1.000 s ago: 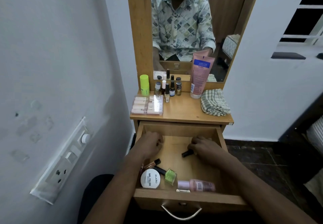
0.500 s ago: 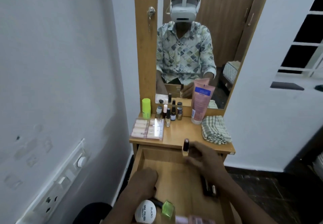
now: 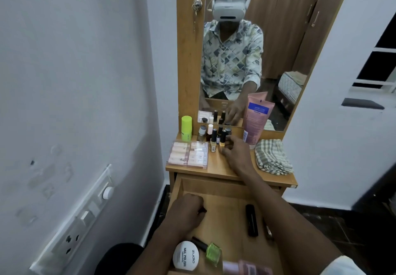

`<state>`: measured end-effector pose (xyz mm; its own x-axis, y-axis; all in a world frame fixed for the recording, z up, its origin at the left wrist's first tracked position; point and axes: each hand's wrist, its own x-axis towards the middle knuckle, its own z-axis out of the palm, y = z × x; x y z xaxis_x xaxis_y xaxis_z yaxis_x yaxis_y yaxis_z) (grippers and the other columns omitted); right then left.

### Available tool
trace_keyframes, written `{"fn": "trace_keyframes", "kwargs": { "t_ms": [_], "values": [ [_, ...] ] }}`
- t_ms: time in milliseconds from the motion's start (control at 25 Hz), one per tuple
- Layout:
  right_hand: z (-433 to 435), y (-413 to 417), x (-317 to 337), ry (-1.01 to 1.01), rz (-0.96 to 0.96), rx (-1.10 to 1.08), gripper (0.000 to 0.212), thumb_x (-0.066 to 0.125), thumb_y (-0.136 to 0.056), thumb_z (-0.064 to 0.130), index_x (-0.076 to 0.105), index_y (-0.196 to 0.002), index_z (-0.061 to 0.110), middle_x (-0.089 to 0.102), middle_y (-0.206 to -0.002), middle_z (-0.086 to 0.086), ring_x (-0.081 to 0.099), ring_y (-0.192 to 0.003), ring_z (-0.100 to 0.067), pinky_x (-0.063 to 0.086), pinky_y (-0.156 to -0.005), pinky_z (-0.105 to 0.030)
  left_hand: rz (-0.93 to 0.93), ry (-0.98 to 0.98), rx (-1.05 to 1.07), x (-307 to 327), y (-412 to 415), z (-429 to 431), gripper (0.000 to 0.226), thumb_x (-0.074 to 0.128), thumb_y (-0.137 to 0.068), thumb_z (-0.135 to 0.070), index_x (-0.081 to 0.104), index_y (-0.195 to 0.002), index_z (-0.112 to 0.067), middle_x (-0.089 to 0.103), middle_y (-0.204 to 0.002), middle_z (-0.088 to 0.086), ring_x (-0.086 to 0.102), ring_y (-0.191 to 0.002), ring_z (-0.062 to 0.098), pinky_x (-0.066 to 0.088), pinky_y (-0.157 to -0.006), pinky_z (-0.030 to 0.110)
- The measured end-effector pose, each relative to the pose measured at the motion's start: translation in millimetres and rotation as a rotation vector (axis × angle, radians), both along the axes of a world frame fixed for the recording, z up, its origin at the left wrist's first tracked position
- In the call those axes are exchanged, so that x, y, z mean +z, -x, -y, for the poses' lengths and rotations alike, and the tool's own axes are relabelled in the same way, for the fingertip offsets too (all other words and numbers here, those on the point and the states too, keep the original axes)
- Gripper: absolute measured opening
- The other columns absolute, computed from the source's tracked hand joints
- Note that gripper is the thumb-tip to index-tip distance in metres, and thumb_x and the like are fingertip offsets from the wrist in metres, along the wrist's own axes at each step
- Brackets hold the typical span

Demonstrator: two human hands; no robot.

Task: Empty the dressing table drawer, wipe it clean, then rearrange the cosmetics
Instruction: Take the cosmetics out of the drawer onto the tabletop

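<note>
My right hand (image 3: pixel 236 155) is up on the wooden desk (image 3: pixel 225 170), thumb and fingers curled round a small gold-bodied nail polish bottle with a black cap (image 3: pixel 223 135). The bottle stands upright at the near edge of the cluster of little bottles (image 3: pixel 211 132) at the desk's 12 o'clock, just under the mirror (image 3: pixel 235 60).

My left hand (image 3: pixel 188 208) is down in the open wooden drawer (image 3: pixel 214 185), at about its 10 o'clock, with the fingers curled under. Something dark shows at the fingertips, and I cannot tell whether I am holding it. The two hands are well apart.

At the drawer's 3 o'clock lies a slim black tube (image 3: pixel 251 220). At 6 o'clock sit a round white tub marked NAIL POLISH (image 3: pixel 185 254), a green nail polish bottle on its side (image 3: pixel 212 251) just beside the tub, and a blurred pink bottle (image 3: pixel 246 267) lying along the front.

On the desk, a lime-green cylinder (image 3: pixel 186 128) stands at 10 o'clock, with a clear box of pale pink tubes (image 3: pixel 188 154) in front of it at 8 o'clock. A tall pink tube with a blue label (image 3: pixel 257 118) leans on the mirror at 1 o'clock. A folded green-and-white checked cloth (image 3: pixel 273 156) lies at 3 o'clock.
</note>
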<state>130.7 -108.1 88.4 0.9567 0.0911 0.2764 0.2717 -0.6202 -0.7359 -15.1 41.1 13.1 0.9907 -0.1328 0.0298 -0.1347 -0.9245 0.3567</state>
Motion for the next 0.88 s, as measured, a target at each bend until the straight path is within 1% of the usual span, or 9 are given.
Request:
{"fn": "trace_keyframes", "kwargs": {
  "t_ms": [160, 280, 360, 440, 520, 640, 720, 800, 880],
  "values": [
    [6.8, 6.8, -4.5, -0.055, -0.033, 0.052, 0.053, 0.071, -0.085, 0.008, 0.054, -0.135, 0.011, 0.065, -0.117, -0.001, 0.06, -0.104, -0.01, 0.049, -0.091, -0.02, 0.115, 0.162, 0.031, 4.3, -1.7, -2.2, 0.035, 0.058, -0.092, -0.026, 0.059, -0.127, -0.022, 0.069, -0.11, 0.002, 0.063, -0.1, 0.017, 0.045, -0.076, 0.024],
    [28.3, 33.1, -2.0, -0.033, 0.073, 0.09, 0.034, 0.066, -0.09, 0.011, 0.062, -0.123, 0.014, 0.068, -0.105, 0.003, 0.063, -0.094, -0.006, 0.045, -0.078, -0.007, 0.133, 0.215, 0.021, 3.6, -2.5, -5.0, 0.026, 0.055, -0.091, -0.024, 0.061, -0.116, -0.021, 0.065, -0.111, 0.001, 0.061, -0.099, 0.018, 0.043, -0.076, 0.025],
    [48.4, 57.8, -6.5, 0.006, 0.128, 0.124, 0.013, 0.064, -0.091, 0.015, 0.069, -0.103, 0.015, 0.068, -0.087, 0.006, 0.063, -0.077, -0.004, 0.047, -0.067, -0.008, 0.133, 0.25, 0.067, 1.5, -4.0, -6.3, 0.019, 0.054, -0.089, -0.021, 0.059, -0.107, -0.02, 0.057, -0.11, -0.001, 0.056, -0.093, 0.015, 0.038, -0.073, 0.024],
    [67.2, 79.5, -12.6, 0.198, 0.034, 0.192, 0.008, 0.064, -0.091, 0.019, 0.07, -0.088, 0.014, 0.065, -0.075, 0.008, 0.058, -0.064, -0.003, 0.047, -0.06, -0.018, 0.12, 0.266, 0.134, 1.7, -4.0, -4.6, 0.014, 0.054, -0.088, -0.018, 0.057, -0.102, -0.019, 0.049, -0.106, -0.004, 0.05, -0.088, 0.012, 0.032, -0.072, 0.021],
    [72.2, 94.9, -18.6, 0.484, -0.076, 0.272, 0.011, 0.064, -0.09, 0.019, 0.066, -0.078, 0.018, 0.061, -0.073, 0.009, 0.053, -0.063, -0.004, 0.043, -0.061, -0.025, 0.098, 0.28, 0.1, 4.6, -4.6, -2.5, 0.01, 0.053, -0.089, -0.016, 0.057, -0.098, -0.019, 0.052, -0.105, -0.002, 0.051, -0.092, 0.013, 0.031, -0.074, 0.021],
    [53.8, 120.7, -32.7, 0.567, -0.164, 0.473, 0.007, 0.068, -0.088, 0.023, 0.072, -0.091, 0.018, 0.07, -0.088, 0.004, 0.062, -0.076, -0.008, 0.05, -0.07, -0.027, 0.05, 0.323, 0.055, 7.0, -1.5, 1.2, 0.01, 0.049, -0.09, -0.018, 0.056, -0.095, -0.022, 0.058, -0.107, -0.001, 0.053, -0.098, 0.014, 0.038, -0.08, 0.026],
    [28.1, 141.5, -47.7, 0.682, -0.239, 0.591, 0.027, 0.069, -0.086, 0.038, 0.07, -0.104, 0.017, 0.07, -0.098, 0.002, 0.063, -0.085, -0.012, 0.052, -0.075, -0.03, 0.057, 0.365, 0.111, 8.1, 1.1, -0.2, 0.017, 0.048, -0.089, -0.02, 0.059, -0.103, -0.02, 0.06, -0.111, -0.001, 0.054, -0.102, 0.016, 0.044, -0.087, 0.031],
    [5.4, 160.9, -63.5, 0.913, -0.252, 0.641, 0.047, 0.068, -0.081, 0.055, 0.066, -0.108, 0.016, 0.067, -0.101, -0.002, 0.06, -0.09, -0.02, 0.05, -0.074, -0.035, 0.049, 0.366, 0.135, 5.5, 5.4, -1.2, 0.023, 0.048, -0.091, -0.018, 0.06, -0.11, -0.017, 0.062, -0.113, 0.0, 0.055, -0.103, 0.015, 0.045, -0.089, 0.03],
    [-5.4, 172.1, -72.3, 0.993, -0.254, 0.653, 0.048, 0.067, -0.081, 0.056, 0.064, -0.102, 0.013, 0.061, -0.095, -0.005, 0.056, -0.087, -0.023, 0.042, -0.067, -0.033, 0.05, 0.35, 0.116, 1.7, 10.9, -1.8, 0.02, 0.046, -0.095, -0.014, 0.06, -0.109, -0.016, 0.063, -0.111, 0.001, 0.056, -0.099, 0.012, 0.042, -0.083, 0.024]
  ]
}}
